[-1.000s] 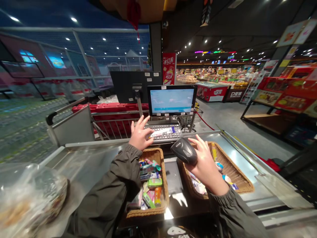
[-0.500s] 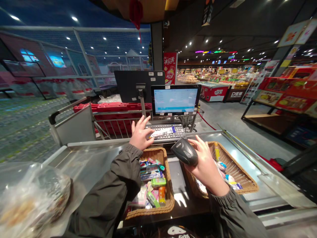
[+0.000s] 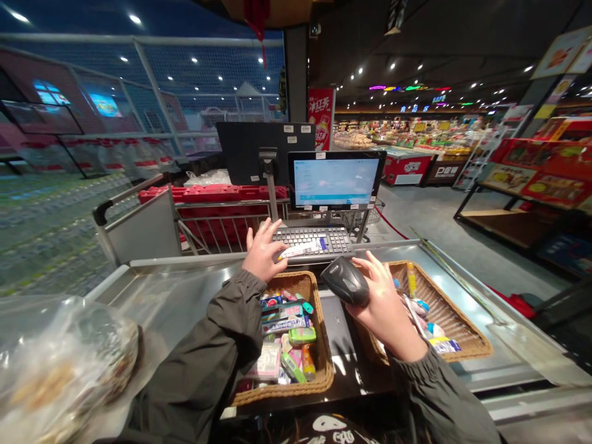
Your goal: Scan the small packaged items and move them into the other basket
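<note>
My left hand (image 3: 264,251) pinches one end of a slim white packet with a blue end (image 3: 301,248), held in front of the keyboard (image 3: 330,238). What is inside the packet I cannot make out. My right hand (image 3: 387,311) is wrapped round a black barcode scanner (image 3: 345,282), its head turned left towards the packet. Under my left wrist stands a wicker basket (image 3: 326,364) full of small packaged goods, among them a green pack (image 3: 302,335). A second wicker basket (image 3: 467,324) is partly hidden behind my right hand and holds several small items, including a yellow tube (image 3: 411,279).
A lit screen (image 3: 337,180) stands behind the keyboard, with a dark monitor (image 3: 250,151) beside it. On the metal counter (image 3: 161,290), a clear plastic bag (image 3: 60,364) lies at the left. Shopping carts (image 3: 217,225) stand beyond; boxed goods fill a shelf (image 3: 536,166) at the right.
The view has shifted slightly, so the screen and baskets sit a little further right. Both hands keep their grip and have hardly moved.
</note>
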`<state>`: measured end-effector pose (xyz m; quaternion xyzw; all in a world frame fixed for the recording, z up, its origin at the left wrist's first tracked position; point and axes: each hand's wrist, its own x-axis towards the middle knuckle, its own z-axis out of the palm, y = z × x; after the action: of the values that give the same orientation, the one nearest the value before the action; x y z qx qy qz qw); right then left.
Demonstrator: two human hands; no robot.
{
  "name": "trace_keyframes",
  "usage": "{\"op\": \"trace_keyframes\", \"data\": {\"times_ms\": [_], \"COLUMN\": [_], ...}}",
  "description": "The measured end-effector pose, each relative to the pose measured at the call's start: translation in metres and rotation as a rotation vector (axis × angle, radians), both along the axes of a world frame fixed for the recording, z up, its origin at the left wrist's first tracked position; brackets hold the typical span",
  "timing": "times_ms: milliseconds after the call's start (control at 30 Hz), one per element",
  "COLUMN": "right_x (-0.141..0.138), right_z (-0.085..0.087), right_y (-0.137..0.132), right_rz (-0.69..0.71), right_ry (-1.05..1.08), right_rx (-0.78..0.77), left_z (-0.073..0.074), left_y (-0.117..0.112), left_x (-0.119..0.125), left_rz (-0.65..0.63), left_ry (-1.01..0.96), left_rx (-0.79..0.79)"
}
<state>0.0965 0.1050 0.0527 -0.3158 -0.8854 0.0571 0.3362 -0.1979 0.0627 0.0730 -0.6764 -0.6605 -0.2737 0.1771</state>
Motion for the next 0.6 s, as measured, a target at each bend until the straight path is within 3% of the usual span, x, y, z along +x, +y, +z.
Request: {"op": "trace_keyframes", "data": {"times_ms": [333,600], "right_x": [-0.018,-0.033], "right_z": [-0.004,-0.008], "right_y": [-0.001,-0.005], "right_rz": [0.038,0.079], "right_ry": [-0.006,-0.011], "right_rx": [-0.014,-0.023], "left_z": [-0.020,-0.048], "left_y": [-0.017,-0.042], "left_x": [-0.024,-0.040], "left_rz": [0.040,0.085], "left_ry": [-0.021,-0.058], "left_rx": [-0.057,-0.146]}}
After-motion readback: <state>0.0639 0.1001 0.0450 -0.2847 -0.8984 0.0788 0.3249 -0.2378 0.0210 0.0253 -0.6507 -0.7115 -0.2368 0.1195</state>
